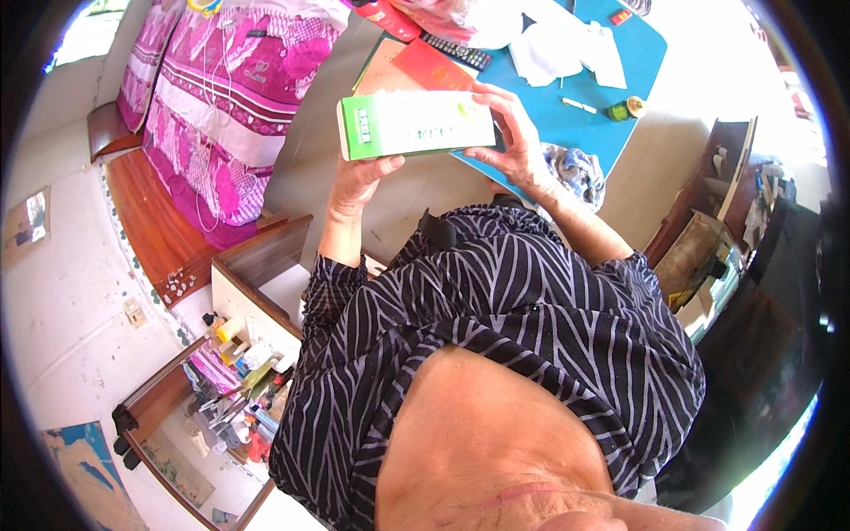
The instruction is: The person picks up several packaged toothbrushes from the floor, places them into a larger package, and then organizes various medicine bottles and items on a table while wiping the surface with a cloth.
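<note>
White-and-green box (425,124) is held up between both hands, long side running left to right, right end slightly higher in view. Its green end is on the left hand's side; the broad white face is turned toward the camera.

Left hand (357,184): closed on the box's lower left part, thumb laid at the lower edge, fingers mostly hidden behind the box. Right hand (522,149): spread wide around the right end, fingers at the upper edge, thumb at the lower edge. Whether the palm is touched cannot be told.

In view, the left edge of the blue table (567,128) is partly covered by the box; height above it cannot be told. Just past the box, a red booklet (432,65) is seen by that same edge, with a black remote (456,51) just beside it. White papers (544,53) are spread toward the far side. A green jar (627,109) is placed near the right edge. A patterned cloth (577,170) is bunched at the near corner, by the right wrist.
</note>
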The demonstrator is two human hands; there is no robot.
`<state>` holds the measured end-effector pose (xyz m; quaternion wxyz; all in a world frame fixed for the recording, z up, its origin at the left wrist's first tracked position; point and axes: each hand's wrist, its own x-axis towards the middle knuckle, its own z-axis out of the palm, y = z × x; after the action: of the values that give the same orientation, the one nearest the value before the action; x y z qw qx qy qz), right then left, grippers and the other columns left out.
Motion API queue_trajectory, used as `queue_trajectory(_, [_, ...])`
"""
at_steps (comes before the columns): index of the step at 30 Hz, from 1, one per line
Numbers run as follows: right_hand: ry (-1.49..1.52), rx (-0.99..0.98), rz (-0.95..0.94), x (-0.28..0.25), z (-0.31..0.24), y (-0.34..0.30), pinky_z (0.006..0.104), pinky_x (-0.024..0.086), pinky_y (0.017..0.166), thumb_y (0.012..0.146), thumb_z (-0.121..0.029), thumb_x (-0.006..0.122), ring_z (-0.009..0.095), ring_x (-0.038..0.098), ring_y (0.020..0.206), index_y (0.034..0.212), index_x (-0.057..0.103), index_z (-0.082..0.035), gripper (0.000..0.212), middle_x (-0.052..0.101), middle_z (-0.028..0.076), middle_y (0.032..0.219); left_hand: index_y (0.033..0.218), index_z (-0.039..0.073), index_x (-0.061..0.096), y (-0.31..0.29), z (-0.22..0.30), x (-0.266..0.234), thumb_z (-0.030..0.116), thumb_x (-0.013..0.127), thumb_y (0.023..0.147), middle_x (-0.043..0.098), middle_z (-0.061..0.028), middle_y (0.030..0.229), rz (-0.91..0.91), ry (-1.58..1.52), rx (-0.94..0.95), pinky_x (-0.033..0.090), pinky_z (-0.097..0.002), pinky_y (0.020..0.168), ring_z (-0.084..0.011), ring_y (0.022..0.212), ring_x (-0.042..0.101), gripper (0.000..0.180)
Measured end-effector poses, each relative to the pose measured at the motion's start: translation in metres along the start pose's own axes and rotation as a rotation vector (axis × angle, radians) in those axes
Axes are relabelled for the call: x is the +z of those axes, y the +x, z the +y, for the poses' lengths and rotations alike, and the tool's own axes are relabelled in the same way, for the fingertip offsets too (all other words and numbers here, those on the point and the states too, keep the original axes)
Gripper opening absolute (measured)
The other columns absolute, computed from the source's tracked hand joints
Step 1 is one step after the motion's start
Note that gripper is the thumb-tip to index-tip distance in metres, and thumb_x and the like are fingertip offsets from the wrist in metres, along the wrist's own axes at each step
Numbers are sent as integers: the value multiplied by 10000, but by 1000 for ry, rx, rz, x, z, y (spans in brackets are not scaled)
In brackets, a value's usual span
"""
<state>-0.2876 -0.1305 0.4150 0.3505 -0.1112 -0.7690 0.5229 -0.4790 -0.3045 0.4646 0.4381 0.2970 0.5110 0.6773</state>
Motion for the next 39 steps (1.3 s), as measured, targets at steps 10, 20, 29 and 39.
queue_trajectory(10, [168,-6,27,0,-5,-1,389,412,1092,655,-111,876,290,414,1339,1385,401,-47,873,390,161,1424,1457,84,363,-7,8,15,14,780,624,444,-122,1457,5,-40,47,261,-421,1159,-252,1372,384,934])
queue_trajectory(20, [121,-115,74,3,-10,8,382,456,1020,614,-125,896,304,461,1282,1355,443,-50,872,444,168,1392,1450,94,370,-8,22,14,1,777,619,420,-138,1475,-29,-40,101,272,-432,1159,-267,1387,367,930])
queue_trajectory(29, [46,-195,146,11,-16,12,387,480,954,583,-139,912,311,461,1240,1349,453,-59,896,475,161,1328,1494,163,329,-2,26,4,-11,690,637,361,-111,1529,-59,-101,58,254,-460,1164,-270,1423,317,946])
queue_trajectory(39, [3,-146,179,12,-7,7,408,460,970,569,-179,922,318,448,1214,1343,460,-79,907,456,161,1277,1548,162,214,13,35,18,77,676,684,315,-108,1555,-107,-191,-2,244,-452,1163,-260,1426,309,984])
